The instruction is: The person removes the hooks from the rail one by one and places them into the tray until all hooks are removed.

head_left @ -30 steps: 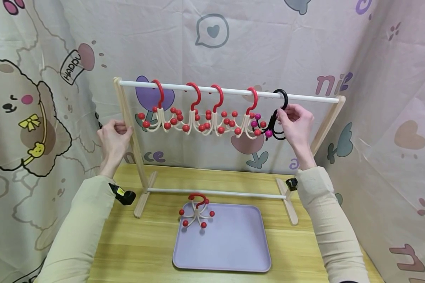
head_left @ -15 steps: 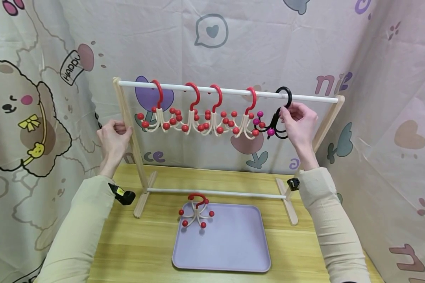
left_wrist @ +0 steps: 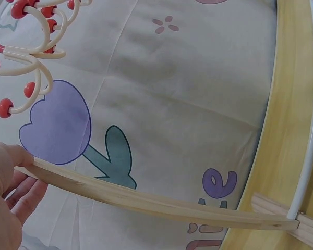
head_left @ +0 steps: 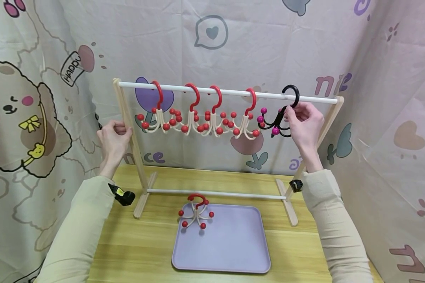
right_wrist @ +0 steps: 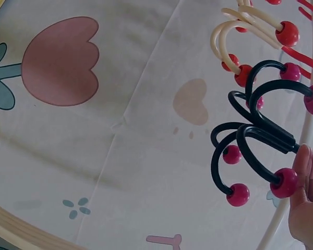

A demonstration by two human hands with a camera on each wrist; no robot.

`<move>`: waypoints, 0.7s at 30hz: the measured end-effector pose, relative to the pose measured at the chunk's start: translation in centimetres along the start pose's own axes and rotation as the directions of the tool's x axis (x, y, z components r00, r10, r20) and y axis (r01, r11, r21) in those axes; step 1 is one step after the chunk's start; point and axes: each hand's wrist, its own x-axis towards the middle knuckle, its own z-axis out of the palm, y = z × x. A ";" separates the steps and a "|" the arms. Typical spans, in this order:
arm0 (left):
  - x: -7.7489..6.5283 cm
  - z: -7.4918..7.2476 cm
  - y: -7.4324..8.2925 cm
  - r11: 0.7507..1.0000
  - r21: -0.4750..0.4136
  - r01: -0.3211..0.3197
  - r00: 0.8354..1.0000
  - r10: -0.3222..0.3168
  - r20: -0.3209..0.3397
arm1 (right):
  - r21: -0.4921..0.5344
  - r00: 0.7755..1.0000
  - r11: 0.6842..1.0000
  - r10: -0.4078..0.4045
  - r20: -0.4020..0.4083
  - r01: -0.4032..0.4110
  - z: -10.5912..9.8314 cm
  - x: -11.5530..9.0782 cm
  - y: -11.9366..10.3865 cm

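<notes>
My right hand (head_left: 306, 125) pinches the neck of a black multi-claw hanger (head_left: 278, 120) tipped with magenta balls. Its hook overlaps the white top rod (head_left: 270, 95) toward the right end, and in the right wrist view the black claws (right_wrist: 261, 125) spread beside the fingers. On the far left, my left hand (head_left: 114, 137) holds the wooden post (head_left: 136, 151) of the rack between thumb and fingers; the left wrist view shows the thumb lying along this post (left_wrist: 120, 192). Several cream hangers (head_left: 192, 118) with red hooks and red balls hang from the rod between the hands.
Below the rack, a lilac tray (head_left: 230, 243) lies on the wooden table (head_left: 127, 243). Another cream hanger with a red hook (head_left: 196, 214) sits at its upper left corner. The rack has a white lower rod (head_left: 216, 193), and a printed curtain (head_left: 212, 59) surrounds the table.
My right hand has shifted the black hanger to the right along the rod, away from the nearest cream one, and its hook stands slightly higher. The left hand has stayed on the post.
</notes>
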 end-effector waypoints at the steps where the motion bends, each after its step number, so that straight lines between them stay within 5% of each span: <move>1: 0.0 0.0 0.0 1.000 -0.001 0.001 1.000 -0.001 0.002 | 0.006 1.000 1.000 0.001 -0.005 -0.001 0.0 -0.1 0.0; 21: -0.1 0.0 0.0 1.000 0.002 -0.006 1.000 0.006 0.008 | 0.016 0.999 1.000 -0.017 -0.045 0.017 -1.6 -2.5 0.9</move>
